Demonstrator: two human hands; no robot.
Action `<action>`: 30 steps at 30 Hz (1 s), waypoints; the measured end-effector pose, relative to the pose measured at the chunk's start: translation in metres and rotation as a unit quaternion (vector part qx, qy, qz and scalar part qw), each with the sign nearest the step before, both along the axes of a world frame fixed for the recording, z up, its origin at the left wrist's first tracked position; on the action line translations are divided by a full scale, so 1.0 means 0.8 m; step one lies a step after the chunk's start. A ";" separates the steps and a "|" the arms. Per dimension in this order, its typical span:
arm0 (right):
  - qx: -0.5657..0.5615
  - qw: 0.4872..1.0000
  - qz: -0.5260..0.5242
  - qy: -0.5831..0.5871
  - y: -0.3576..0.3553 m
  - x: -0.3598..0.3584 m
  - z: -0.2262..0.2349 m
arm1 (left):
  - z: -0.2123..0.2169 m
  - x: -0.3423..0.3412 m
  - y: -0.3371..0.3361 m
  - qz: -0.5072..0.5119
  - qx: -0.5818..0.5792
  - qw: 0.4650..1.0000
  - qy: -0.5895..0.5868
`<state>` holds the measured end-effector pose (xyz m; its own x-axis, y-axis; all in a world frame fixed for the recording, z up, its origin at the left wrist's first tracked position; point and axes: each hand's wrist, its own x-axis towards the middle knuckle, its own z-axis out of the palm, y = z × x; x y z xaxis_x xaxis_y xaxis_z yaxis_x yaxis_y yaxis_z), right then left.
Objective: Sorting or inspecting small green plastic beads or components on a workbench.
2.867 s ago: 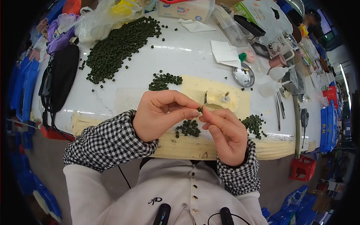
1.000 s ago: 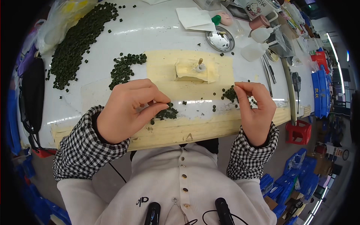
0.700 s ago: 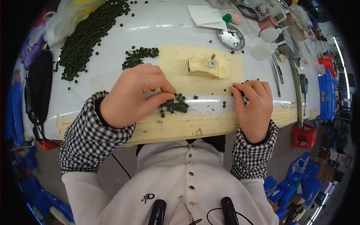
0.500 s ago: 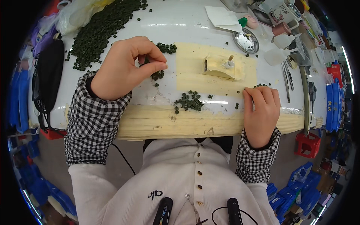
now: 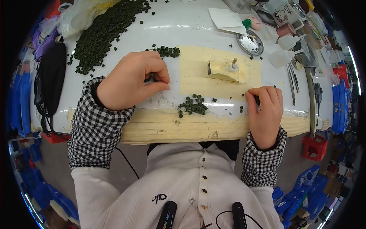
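My left hand (image 5: 133, 82) hovers over the table at left of centre, thumb and forefinger pressed together. Whatever it pinches is too small to make out; a few dark green pieces show behind its curled fingers. Just past it lies a small cluster of dark green ring-shaped pieces (image 5: 167, 52). My right hand (image 5: 267, 110) rests on the table at the right, fingers bent and thumb against the forefinger, with a dark spot between them that I cannot identify. Between the hands are another loose group of green pieces (image 5: 193, 105) and a tape-covered block (image 5: 223, 71) with a short peg on top.
A large heap of the green pieces (image 5: 100, 36) spreads at far left, beside a black cloth bag (image 5: 51, 78). Yellowish tape (image 5: 192, 84) covers the table under the block. At far right are a round metal dish (image 5: 249, 42), white squeeze bottles (image 5: 281, 58) and tweezers (image 5: 291, 84).
My left hand has come nearer to me, uncovering more of the cluster behind it. My right hand has shifted only slightly.
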<state>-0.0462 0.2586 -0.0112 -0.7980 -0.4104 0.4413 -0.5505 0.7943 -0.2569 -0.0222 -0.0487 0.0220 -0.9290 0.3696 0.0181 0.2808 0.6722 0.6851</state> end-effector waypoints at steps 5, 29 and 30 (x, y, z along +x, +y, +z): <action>0.002 0.999 0.032 -0.026 0.005 -0.007 0.003 | -0.001 0.004 0.020 0.024 0.182 0.979 -0.084; -0.380 0.869 0.203 -0.244 -0.033 -0.004 0.018 | -0.022 0.002 0.093 0.074 0.563 0.757 -0.323; -0.394 0.858 0.194 -0.266 -0.033 -0.003 0.017 | -0.024 0.002 0.092 0.073 0.566 0.754 -0.326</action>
